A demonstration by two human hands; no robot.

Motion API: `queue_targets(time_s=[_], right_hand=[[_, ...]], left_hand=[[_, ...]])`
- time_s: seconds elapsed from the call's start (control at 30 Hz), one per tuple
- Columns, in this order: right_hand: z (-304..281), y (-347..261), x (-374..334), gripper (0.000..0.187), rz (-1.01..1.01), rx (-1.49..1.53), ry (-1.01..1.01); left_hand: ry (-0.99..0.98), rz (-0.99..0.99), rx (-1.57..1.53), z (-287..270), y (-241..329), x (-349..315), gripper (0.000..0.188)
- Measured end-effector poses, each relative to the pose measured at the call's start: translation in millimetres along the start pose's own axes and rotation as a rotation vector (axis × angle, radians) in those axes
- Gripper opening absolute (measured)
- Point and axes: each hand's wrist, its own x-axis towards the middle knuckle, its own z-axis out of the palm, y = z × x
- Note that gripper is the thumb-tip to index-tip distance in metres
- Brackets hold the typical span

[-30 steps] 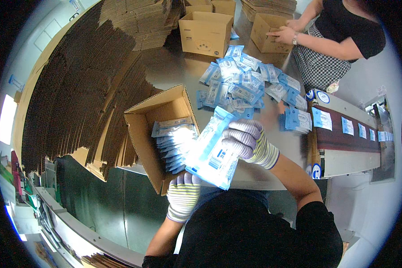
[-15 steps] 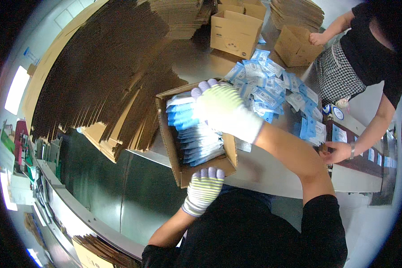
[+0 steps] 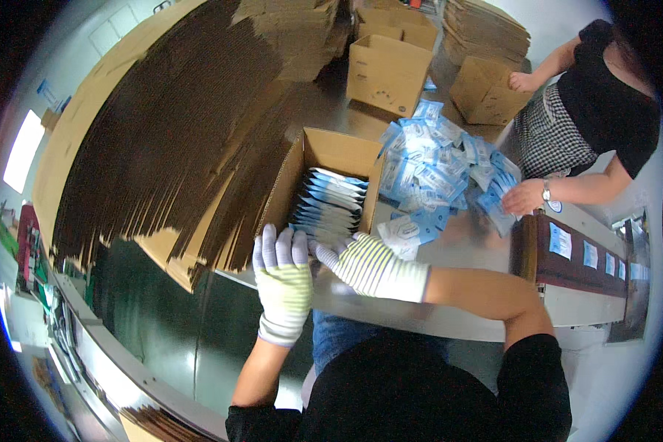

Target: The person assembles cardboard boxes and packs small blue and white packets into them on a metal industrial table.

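Grey and metallic, the worktable (image 3: 449,317) fills the middle of our view, and we stand at its near edge looking down. Our left hand (image 3: 282,283), in a pale striped work glove, lies flat with fingers extended against the near wall of an open cardboard box (image 3: 330,184); it grips nothing that we can see. Our right hand (image 3: 372,267), gloved alike, reaches across to the same near corner, its fingers loosely spread and touching the lowest of the blue-and-white flat packets (image 3: 324,206) stacked in a row inside the box; whether it pinches one we cannot tell. The box sits on the table just ahead of our hands, flaps open, its packets overlapping like tiles from the far wall to the near one. Just right of the box, touching its side, a loose heap of packets (image 3: 438,169) of the same kind spreads over the table. Beyond the heap we see a co-worker in a black top and checked skirt, one hand (image 3: 523,197) resting at the heap's right edge, the other hand (image 3: 524,81) on a small carton (image 3: 486,92). A further carton (image 3: 387,70) stands behind the open box. To our left, a large fan of flattened corrugated sheets (image 3: 162,140) leans across the scene.
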Motion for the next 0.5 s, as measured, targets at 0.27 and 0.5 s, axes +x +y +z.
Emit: queue_targets(time_s=[0.27,0.5], right_hand=[[12,117,96,0.019,0.414,-0.184,0.029],[13,298,132,0.051,0.681,-0.162,0.127]], left_hand=[[0.639,-0.186,0.692,-148,-50,36,0.031],[0.608,-0.359,0.136,-159,-110,57,0.049]])
